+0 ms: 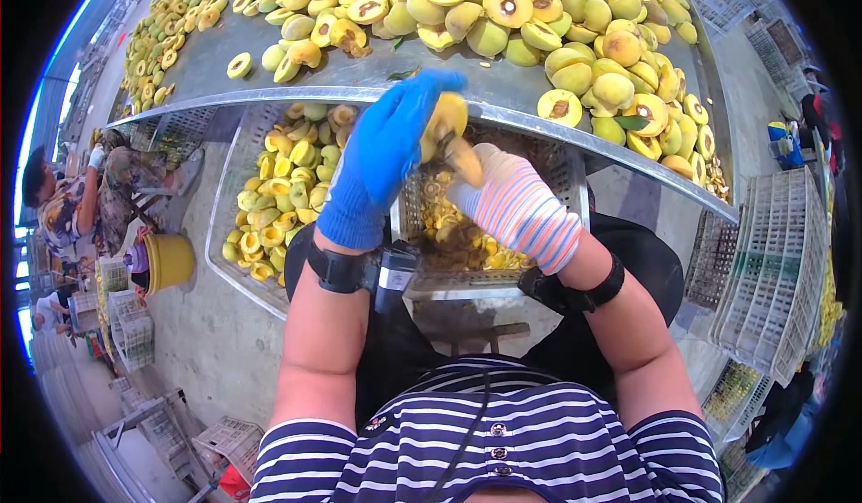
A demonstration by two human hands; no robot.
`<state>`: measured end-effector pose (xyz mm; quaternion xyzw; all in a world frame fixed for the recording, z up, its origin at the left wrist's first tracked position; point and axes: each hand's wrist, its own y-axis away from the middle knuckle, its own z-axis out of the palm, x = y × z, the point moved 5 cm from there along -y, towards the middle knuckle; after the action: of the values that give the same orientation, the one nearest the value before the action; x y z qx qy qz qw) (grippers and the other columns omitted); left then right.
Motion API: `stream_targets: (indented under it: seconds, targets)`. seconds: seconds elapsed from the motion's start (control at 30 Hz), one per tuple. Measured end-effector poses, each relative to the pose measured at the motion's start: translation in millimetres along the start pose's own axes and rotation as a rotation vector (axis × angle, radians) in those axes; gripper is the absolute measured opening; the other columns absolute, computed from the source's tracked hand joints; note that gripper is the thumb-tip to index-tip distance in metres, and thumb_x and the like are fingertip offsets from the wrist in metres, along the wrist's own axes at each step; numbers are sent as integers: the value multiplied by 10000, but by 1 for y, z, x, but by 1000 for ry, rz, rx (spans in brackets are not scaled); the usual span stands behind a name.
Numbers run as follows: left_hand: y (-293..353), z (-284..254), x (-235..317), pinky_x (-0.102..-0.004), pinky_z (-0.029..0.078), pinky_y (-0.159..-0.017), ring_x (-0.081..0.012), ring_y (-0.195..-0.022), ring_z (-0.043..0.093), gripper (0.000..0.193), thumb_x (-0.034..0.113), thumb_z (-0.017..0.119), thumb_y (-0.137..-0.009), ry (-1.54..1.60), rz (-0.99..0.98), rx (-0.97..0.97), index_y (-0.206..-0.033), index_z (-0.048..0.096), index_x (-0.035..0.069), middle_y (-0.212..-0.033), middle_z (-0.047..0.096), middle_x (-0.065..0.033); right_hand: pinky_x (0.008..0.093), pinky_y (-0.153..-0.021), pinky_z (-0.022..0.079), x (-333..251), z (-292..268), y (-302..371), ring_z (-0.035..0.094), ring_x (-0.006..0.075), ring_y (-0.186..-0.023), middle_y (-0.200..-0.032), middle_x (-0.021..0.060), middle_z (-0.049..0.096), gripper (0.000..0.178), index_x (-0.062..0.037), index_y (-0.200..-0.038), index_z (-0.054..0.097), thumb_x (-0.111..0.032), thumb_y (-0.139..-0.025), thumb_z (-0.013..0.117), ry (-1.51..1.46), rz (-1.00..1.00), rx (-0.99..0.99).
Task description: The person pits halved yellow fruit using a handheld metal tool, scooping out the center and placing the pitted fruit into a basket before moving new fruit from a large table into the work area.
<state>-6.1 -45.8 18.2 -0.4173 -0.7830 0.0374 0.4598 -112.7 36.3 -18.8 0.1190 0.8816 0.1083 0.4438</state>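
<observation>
My left hand, in a blue glove, is closed round a yellow peach half above the table's near edge. My right hand wears a striped knitted glove and grips a small pitting tool by its wooden handle. The tool's metal end is against or just beside the fruit; my fingers and blur hide the exact contact. Below both hands is a plastic crate with pits and yellow scraps in it. Cut peach halves, many with pits showing, are heaped on the metal table ahead.
Left of my knees, another crate holds hollowed peach halves. Stacked crates stand on the right. A yellow bucket is on the floor at left, near a seated person. The table's raised metal rim runs before me.
</observation>
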Motion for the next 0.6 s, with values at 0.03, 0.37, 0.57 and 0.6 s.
stream_targets:
  seconds: [0.03,0.37,0.57,0.6]
  targets:
    - [1,10,6,-305,532,-801,-186,-842,650,336,250,489,-982,1,0,0,-1091,629,-36,-998,674,-116,437,-718,509,-1,2,2,654,380,-801,-810,238,652,246,23,-980,586,-170,-828,573,1,1,0]
    - [-1,27,-5,-284,530,-745,-173,-796,663,415,328,503,-980,795,-503,184,-940,681,-44,-851,693,-114,265,-508,424,4,12,23,540,117,-554,-670,23,574,192,-39,-868,618,-210,-813,688,-864,82,-338]
    - [-19,43,-6,-283,523,-692,-175,-713,654,438,349,527,-964,846,-582,-146,-857,684,-46,-784,687,-128,263,-454,395,19,18,23,505,113,-485,-607,12,535,176,-46,-828,587,-184,-815,696,-1070,82,-424]
    - [-19,46,-6,-287,523,-687,-176,-702,653,445,356,530,-961,852,-576,-123,-853,681,-48,-781,687,-129,263,-454,395,19,19,23,505,113,-485,-607,12,535,176,-46,-828,587,-184,-815,696,-1072,83,-420]
